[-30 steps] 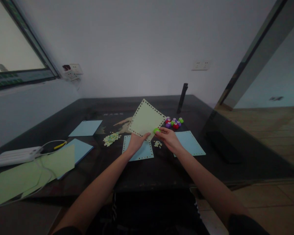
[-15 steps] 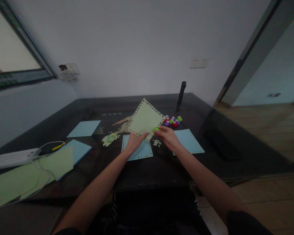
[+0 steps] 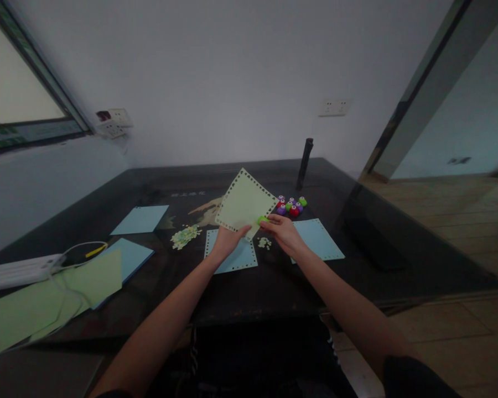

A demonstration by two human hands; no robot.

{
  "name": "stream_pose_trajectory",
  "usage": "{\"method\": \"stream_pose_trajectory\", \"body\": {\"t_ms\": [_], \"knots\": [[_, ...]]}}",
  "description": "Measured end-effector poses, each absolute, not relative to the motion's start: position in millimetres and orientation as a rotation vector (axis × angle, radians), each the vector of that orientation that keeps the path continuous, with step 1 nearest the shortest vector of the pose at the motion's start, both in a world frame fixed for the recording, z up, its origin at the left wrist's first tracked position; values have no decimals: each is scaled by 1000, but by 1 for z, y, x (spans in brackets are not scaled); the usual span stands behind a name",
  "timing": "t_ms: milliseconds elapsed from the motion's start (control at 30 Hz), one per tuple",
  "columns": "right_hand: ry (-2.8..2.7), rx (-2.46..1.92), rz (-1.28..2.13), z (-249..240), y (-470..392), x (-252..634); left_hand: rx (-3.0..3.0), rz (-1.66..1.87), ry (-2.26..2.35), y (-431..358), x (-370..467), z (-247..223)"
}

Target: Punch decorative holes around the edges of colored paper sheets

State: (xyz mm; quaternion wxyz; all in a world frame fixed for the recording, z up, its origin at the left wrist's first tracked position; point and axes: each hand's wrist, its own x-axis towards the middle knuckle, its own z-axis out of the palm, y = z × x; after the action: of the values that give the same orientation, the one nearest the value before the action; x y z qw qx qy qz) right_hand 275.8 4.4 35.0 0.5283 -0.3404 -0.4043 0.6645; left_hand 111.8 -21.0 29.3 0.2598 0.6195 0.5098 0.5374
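Observation:
My left hand [image 3: 229, 241] grips a pale green sheet of paper [image 3: 247, 200] by its lower edge, thumb on top. Small punched holes line the sheet's edges, and it is tilted up over the table. My right hand [image 3: 283, 229] is closed on a small bright green craft punch [image 3: 263, 220] at the sheet's lower right edge. Beneath my left hand lies a light blue sheet with punched edges [image 3: 236, 258]. Small paper cutouts [image 3: 264, 242] are scattered below the punch, and a larger pile of cutouts [image 3: 185, 236] lies to the left.
Several red, purple and green punches [image 3: 291, 206] cluster behind my right hand. Another blue sheet [image 3: 318, 239] and a dark flat object [image 3: 373, 243] are at right. A black upright object [image 3: 305, 164] stands behind. At left are green sheets [image 3: 66, 293], a power strip [image 3: 22, 271] and a cable.
The view has shifted slightly. Both hands keep the same hold on the sheet and the green punch, with hardly any movement between them.

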Motion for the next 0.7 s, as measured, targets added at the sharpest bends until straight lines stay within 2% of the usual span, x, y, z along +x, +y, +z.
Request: {"method": "stream_pose_trajectory", "body": {"t_ms": [700], "knots": [[-981, -822, 1575, 36, 4, 276, 1705, 1438, 1386, -21, 113, 32]]}}
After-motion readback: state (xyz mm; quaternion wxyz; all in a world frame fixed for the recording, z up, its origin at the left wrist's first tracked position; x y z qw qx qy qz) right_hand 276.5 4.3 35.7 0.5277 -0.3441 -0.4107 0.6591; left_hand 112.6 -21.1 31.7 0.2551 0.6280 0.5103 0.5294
